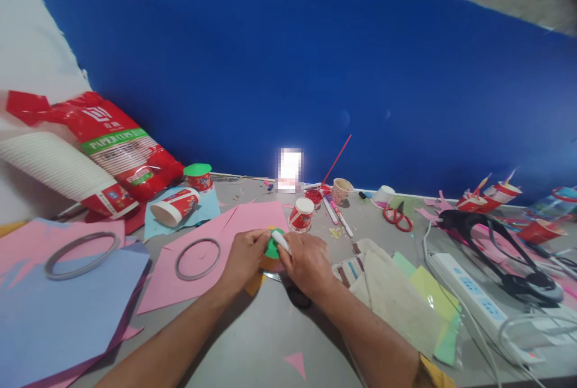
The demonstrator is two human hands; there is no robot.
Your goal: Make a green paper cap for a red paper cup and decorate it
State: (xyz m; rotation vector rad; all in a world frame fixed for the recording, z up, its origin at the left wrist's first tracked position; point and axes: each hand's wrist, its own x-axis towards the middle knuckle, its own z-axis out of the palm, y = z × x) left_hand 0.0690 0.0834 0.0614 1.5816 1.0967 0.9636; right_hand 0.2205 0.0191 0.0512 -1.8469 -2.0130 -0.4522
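Observation:
My left hand pinches a small piece of green paper by its edge, in front of me at the middle of the table. In my right hand is a white marker-like stick, its end over the green paper; whether it is a marker or a glue stick I cannot tell. Orange paper shows below the hands. Partly hidden under my right hand lie scissors with a silver blade and dark handle. Just beyond, a red patterned paper cup stands upside down.
Left are pink sheets, a blue sheet, grey rings and a paper cup bag. Right are red-handled scissors, a beige cloth and a power strip with cables. A blue wall stands behind.

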